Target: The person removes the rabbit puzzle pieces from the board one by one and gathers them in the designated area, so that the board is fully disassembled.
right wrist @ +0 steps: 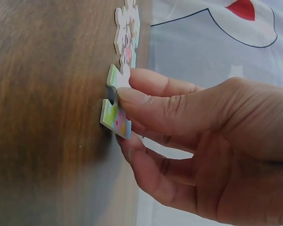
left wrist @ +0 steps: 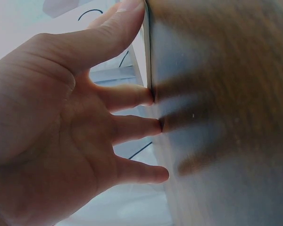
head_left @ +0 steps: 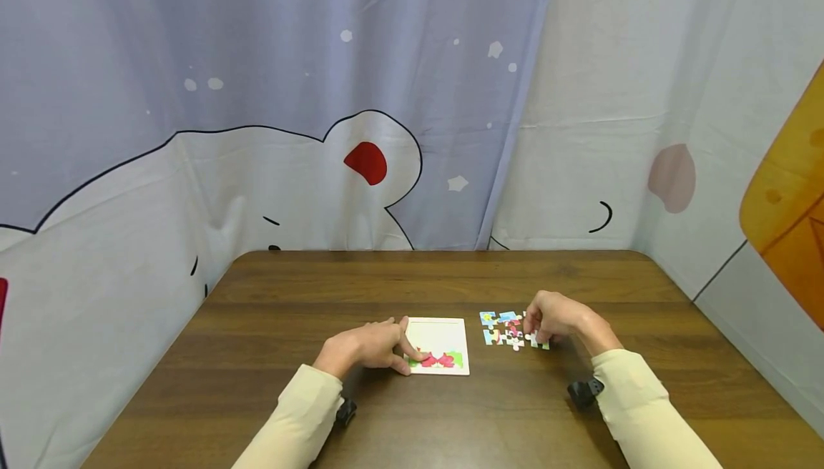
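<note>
A small white jigsaw tray (head_left: 438, 333) lies on the table, with pink and green picture parts along its near side. My left hand (head_left: 375, 346) rests at the tray's left side, thumb by the near left corner and a finger reaching onto the tray. In the left wrist view, the other fingers (left wrist: 132, 129) are spread and fairly straight, down at the table. To the right, my right hand (head_left: 560, 314) pinches a green, pink and blue jigsaw piece (right wrist: 117, 120) between thumb and fingers. That piece sits slightly tilted at the tabletop; the fingers hide part of it.
Several loose jigsaw pieces (head_left: 488, 319) lie in a cluster between the tray and my right hand. The brown wooden table (head_left: 309, 283) ends at a printed curtain (head_left: 290, 190) behind and to the right.
</note>
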`<move>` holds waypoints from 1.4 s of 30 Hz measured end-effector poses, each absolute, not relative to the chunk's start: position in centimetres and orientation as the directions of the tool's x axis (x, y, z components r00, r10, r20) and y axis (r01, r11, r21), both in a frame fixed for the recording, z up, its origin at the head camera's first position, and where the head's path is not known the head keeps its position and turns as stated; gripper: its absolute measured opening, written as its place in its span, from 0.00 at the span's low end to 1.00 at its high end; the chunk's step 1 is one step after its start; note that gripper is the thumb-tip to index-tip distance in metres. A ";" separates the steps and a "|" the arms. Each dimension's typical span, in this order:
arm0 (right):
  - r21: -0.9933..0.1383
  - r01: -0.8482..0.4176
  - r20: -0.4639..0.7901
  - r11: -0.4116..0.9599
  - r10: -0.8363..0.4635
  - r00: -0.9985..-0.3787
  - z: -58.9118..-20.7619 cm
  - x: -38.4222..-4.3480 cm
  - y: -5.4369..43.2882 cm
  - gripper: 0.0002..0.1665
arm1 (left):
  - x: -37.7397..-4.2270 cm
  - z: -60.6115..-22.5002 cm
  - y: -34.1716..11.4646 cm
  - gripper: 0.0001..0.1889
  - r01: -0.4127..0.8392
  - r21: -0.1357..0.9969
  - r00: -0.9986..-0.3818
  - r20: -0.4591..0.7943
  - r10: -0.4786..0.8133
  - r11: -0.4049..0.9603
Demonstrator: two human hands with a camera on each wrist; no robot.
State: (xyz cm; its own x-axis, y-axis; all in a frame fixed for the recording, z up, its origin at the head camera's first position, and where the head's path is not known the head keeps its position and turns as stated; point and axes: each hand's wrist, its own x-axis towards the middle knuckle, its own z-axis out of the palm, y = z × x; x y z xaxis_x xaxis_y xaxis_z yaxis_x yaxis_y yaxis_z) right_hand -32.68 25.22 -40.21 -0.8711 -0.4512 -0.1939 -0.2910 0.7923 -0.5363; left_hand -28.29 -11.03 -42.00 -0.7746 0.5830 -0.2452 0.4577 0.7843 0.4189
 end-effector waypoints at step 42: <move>-0.477 -0.569 -0.049 0.670 -0.667 -0.744 -39.4 -30.2 14.0 0.10 | -29.2 -42.2 -11.0 0.31 0.593 0.308 -0.744 -0.142 0.653 0.743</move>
State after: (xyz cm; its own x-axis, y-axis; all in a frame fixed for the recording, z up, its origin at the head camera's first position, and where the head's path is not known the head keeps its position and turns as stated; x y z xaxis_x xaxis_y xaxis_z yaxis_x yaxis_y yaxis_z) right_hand -30.25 13.98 -39.38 -0.7435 -0.6669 -0.0493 -0.5691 0.6697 -0.4771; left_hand -29.23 -10.99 -42.17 -0.7440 0.6529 -0.1424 0.5934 0.7435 0.3084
